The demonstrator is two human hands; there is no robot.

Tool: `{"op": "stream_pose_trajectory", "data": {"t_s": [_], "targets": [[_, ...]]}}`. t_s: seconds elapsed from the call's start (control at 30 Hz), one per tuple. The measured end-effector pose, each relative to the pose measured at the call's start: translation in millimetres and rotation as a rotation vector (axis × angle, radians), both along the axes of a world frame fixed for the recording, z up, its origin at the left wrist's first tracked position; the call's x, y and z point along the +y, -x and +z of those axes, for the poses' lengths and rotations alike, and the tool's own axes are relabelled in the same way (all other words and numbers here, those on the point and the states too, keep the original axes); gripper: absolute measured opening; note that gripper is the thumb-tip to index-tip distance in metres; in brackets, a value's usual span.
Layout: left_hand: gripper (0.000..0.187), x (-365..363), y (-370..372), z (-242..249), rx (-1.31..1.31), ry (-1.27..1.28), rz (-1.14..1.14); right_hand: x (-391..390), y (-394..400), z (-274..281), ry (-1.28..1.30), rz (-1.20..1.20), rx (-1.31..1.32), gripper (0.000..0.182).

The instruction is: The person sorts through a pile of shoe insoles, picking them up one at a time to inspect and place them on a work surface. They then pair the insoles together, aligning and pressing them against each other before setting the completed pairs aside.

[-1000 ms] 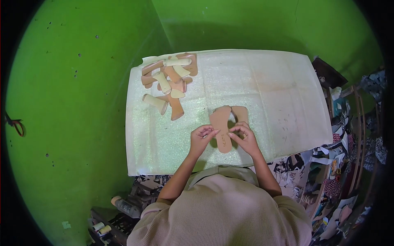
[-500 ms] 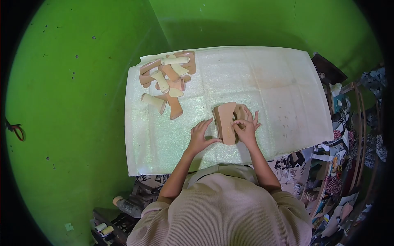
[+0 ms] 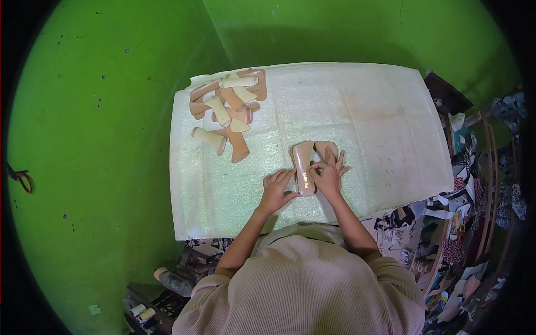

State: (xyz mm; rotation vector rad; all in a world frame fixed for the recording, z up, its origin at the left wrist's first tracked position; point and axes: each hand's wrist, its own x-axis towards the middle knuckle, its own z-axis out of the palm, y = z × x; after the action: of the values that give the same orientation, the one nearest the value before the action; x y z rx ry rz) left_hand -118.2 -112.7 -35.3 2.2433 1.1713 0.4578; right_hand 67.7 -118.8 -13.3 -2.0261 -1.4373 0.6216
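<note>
A stack of tan insole-shaped pieces lies near the front middle of the covered table; its glossy top piece bears gold lettering. My left hand rests at the stack's left side, fingers spread, thumb near its lower end. At the right edge of the stack is my right hand, thumb and index finger pinched together and the other fingers extended; what the pinch holds is too small to make out. Just beyond it, another tan piece lies partly hidden by the fingers.
Several tan and cream insole-shaped pieces lie in a loose pile at the table's back left. The white sheet covers the table. Green walls stand behind and left. Shelves with scraps are at right, a bottle at lower left.
The matte tan piece over the stack is no longer on top, and the glossy lettered face now shows. My right hand has moved slightly left and down; my left hand has shifted slightly right.
</note>
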Motion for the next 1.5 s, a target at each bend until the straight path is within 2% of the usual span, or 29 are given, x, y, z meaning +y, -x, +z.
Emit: {"op": "stream_pose_trajectory", "data": {"t_s": [0.63, 0.83, 1.17, 1.5], "targets": [[0.063, -3.5, -1.8, 7.6, 0.036, -0.085, -0.059, 1.0, 6.0, -8.6, -0.066, -0.021, -0.141, 0.013], [0.061, -5.8, -7.3, 6.0, 0.022, -0.109, -0.014, 3.0, 7.4, -12.1, -0.069, -0.024, -0.19, 0.013], [0.047, -8.6, -10.4, 7.1, 0.035, -0.136, -0.017, 4.9, 11.7, -7.4, -0.044, -0.012, -0.241, 0.016], [0.046, -9.5, -10.3, 5.8, 0.029, -0.162, 0.003, 4.4, 14.4, -14.1, -0.17, 0.019, -0.303, 0.019]]}}
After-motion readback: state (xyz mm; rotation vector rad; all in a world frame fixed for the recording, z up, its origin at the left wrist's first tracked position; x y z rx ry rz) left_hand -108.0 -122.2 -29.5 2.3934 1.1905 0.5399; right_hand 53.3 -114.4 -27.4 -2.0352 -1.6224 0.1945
